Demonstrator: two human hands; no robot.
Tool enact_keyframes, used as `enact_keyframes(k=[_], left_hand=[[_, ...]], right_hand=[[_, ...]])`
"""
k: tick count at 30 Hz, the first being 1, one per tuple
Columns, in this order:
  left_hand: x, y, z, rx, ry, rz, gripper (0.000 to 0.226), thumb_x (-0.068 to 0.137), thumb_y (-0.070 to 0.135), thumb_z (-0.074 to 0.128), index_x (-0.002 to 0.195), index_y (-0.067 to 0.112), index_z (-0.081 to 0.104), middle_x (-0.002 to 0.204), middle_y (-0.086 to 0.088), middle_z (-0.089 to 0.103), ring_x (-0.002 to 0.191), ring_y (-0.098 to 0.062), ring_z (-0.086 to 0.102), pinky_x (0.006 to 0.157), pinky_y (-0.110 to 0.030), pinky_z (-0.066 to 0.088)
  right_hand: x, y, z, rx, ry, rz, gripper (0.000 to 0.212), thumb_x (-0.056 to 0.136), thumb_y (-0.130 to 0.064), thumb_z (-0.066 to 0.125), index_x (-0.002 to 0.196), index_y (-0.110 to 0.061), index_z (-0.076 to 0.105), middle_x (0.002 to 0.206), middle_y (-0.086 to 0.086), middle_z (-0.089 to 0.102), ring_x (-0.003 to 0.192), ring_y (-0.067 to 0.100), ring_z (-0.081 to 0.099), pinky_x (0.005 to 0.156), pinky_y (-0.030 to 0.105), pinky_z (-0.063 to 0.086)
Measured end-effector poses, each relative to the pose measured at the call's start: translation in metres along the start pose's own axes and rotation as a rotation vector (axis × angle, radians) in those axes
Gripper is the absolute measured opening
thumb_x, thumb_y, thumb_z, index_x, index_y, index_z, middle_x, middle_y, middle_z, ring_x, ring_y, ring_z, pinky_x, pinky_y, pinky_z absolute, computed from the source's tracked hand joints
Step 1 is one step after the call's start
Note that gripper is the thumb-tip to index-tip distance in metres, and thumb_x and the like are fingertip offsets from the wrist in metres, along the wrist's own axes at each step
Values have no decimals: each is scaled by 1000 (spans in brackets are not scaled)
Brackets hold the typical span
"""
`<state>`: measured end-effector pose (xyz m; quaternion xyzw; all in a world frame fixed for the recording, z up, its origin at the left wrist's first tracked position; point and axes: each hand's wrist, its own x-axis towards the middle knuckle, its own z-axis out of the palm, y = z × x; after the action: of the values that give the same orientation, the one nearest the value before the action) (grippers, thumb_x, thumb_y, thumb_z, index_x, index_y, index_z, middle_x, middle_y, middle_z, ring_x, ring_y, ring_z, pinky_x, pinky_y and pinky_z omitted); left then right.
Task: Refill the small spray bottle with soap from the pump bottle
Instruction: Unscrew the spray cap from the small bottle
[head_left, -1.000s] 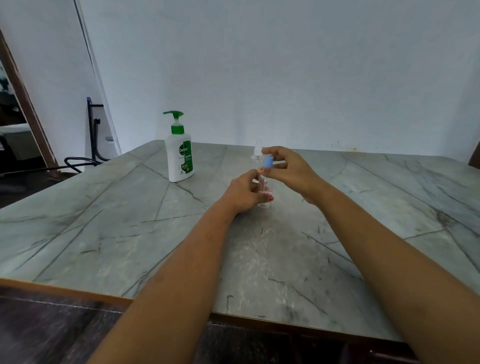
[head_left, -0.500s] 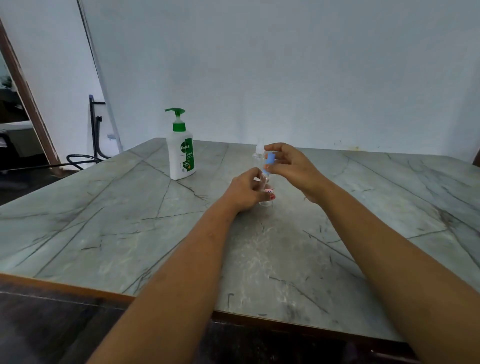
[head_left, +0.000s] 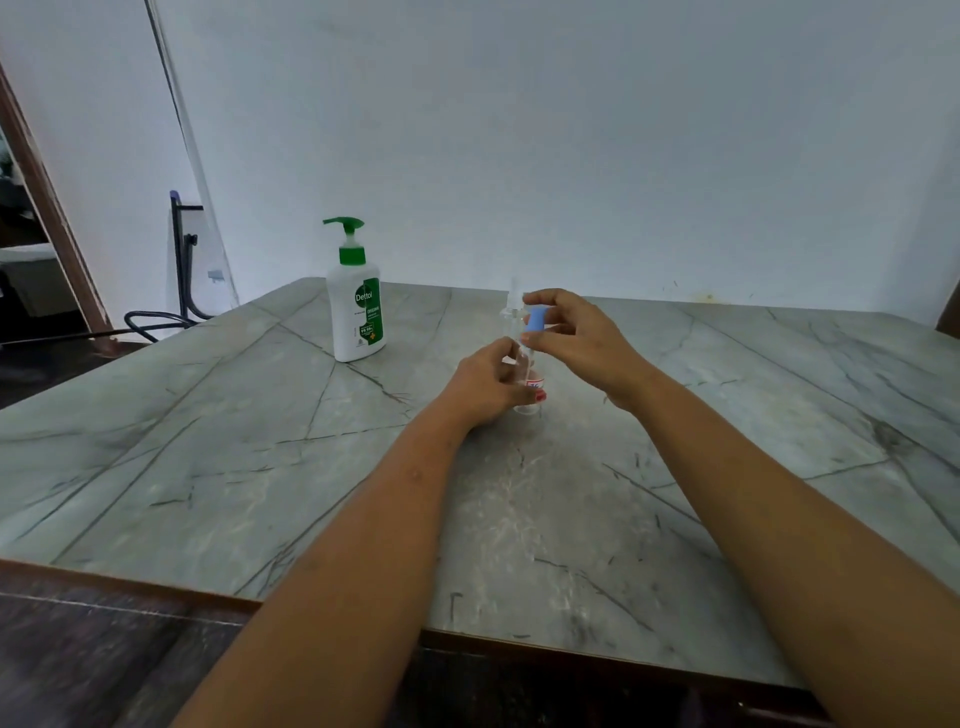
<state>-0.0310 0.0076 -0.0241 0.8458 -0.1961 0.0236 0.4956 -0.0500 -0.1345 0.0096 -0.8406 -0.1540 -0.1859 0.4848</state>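
Observation:
A small clear spray bottle (head_left: 531, 383) stands upright on the grey marble table (head_left: 260, 467), near the middle. My left hand (head_left: 488, 384) is wrapped around its body. My right hand (head_left: 576, 338) pinches the blue spray head (head_left: 536, 318) at the bottle's top between thumb and fingers. A clear cap (head_left: 511, 306) shows just left of the blue head. A white pump bottle (head_left: 357, 306) with a green pump and a Dettol label stands upright on the table, to the left and a little farther back, apart from both hands.
A pale wall rises behind the table. The table's wooden front edge (head_left: 156, 587) runs across the bottom. Off the table's left side are a dark metal stand (head_left: 182, 249), a cable on the floor and a brown door frame (head_left: 47, 208).
The blue spray head has lifted slightly in my right hand. My left hand has stayed around the bottle. The pump bottle has not moved.

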Motion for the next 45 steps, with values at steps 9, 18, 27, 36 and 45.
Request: enact_keyframes(k=[9,18,27,36,45], left_hand=[[1,-4,-1,-17,13,12,45,75,18,76,115,14,57,115,-6,65,106,-20,61,95,-35,48],[4,-4,1,16,24,5,48,79,23,73,123,13,58,118,-3,61,109,-19,56,95,-31,42],[5,-6,2,-20,30,-11,43,77,20,75,119,17,62,113,-2,65,102,-17,60,95,-30,46],[7,-11,1,-1,101,-3,41,78,19,75,117,16,63,108,-2,66,95,-15,61,87,-22,45],[6,-22,-18,114,253,-14,34,80,16,72,112,13,60,100,-1,61,79,-8,56,59,-2,38]], right_hand=[[2,1,3,-71,71,-12,25,80,-12,70,101,-21,61,94,-7,61,78,4,58,69,8,46],[2,3,7,-137,91,-53,30,82,-25,69,109,-18,59,98,-10,55,81,8,54,70,14,44],[5,4,1,27,88,-2,38,80,-7,71,115,-16,59,105,-2,64,87,7,62,76,14,51],[9,4,-9,185,193,-26,35,85,-5,64,112,-25,55,105,-7,60,94,7,60,77,14,49],[5,32,-33,219,343,112,14,78,-16,73,86,-21,64,88,-7,63,84,9,58,72,21,46]])
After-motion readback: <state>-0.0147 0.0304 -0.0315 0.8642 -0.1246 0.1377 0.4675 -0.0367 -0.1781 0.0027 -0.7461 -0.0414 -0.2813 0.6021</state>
